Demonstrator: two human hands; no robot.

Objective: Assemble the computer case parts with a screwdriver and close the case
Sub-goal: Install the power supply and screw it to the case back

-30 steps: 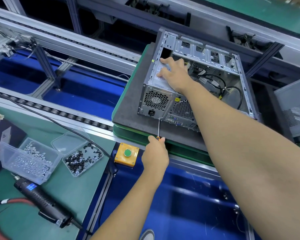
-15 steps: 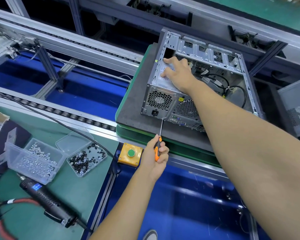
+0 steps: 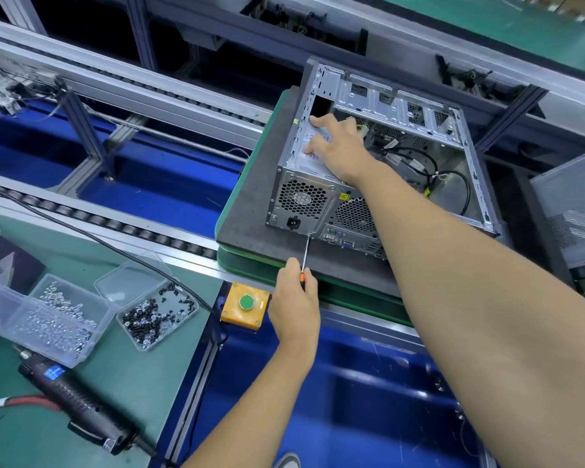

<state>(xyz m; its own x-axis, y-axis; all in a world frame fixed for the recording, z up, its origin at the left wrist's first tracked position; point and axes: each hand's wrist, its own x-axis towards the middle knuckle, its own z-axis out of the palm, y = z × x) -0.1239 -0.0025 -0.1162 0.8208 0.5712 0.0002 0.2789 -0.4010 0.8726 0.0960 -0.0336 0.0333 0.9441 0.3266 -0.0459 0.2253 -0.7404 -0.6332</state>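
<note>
A: Left hand (image 3: 296,304)?
B: Wrapped round the screwdriver (image 3: 305,255), tip at the case's (image 3: 304,201) rear panel.
A: The case?
B: On the grey pallet (image 3: 247,217), open.
A: Right hand (image 3: 338,150)?
B: Flat on the power supply (image 3: 313,155) inside, fingers spread.

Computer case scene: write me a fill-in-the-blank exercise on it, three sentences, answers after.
1. The left hand grips a ____ whose tip meets the back of the computer case.
2. The right hand rests ____ the open case.
3. The button on the yellow box is ____.

Missing words: screwdriver; inside; green
</note>
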